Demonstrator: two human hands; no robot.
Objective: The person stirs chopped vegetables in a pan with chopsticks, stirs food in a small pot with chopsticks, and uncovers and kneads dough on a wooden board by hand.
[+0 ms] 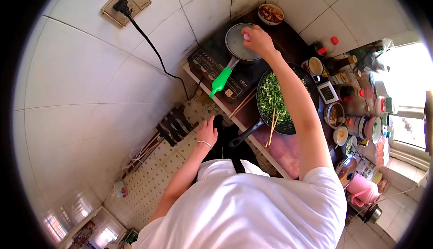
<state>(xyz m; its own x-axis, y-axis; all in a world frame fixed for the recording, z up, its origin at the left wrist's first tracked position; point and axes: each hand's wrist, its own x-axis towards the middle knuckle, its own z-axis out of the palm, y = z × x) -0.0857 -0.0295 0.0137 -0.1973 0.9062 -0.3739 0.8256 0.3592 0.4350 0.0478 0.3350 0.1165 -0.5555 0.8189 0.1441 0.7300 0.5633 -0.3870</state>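
Observation:
My right hand (259,41) reaches over the counter, its fingers closed on the knob of the grey lid (235,41). The lid sits on a small saucepan (248,61) with a bright green handle (220,82), standing on a black induction cooktop (212,67). Beneath my right forearm is a black frying pan (245,134) filled with chopped greens (274,93). Wooden chopsticks (273,127) rest across its edge. My left hand (207,132) hangs low beside the counter, fingers stretched out, holding nothing.
Another pair of chopsticks (242,103) lies left of the frying pan. A bowl of food (270,14) stands in the back corner. Along the window side crowd a mug (313,66), a digital timer (328,92), bottles, small bowls and a pink jug (363,189). A black cord (154,46) runs down the wall.

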